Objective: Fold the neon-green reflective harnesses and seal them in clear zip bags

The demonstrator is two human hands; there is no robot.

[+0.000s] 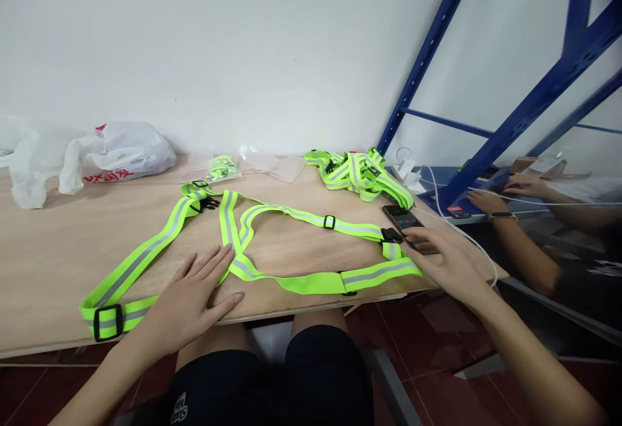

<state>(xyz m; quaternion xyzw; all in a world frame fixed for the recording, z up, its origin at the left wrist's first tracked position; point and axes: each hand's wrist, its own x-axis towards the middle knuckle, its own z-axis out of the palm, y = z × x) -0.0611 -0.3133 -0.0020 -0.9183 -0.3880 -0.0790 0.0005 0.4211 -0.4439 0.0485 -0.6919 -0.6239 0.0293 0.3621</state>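
Dark shorts (311,374) sit nearest; on the plywood table (58,244) the neon harness (301,282) stretches left to right. Left hand (194,290) lies flat, spread, on its near loop; right hand (447,260), open, touches its right end beside a phone (403,218).

A single head-worn camera looks forward and down over a plywood table (58,238) toward a white wall (243,43), close enough that the wearer's left hand (194,296) and right hand (447,260) sit low in frame; blue shelving (515,126) edges the right.
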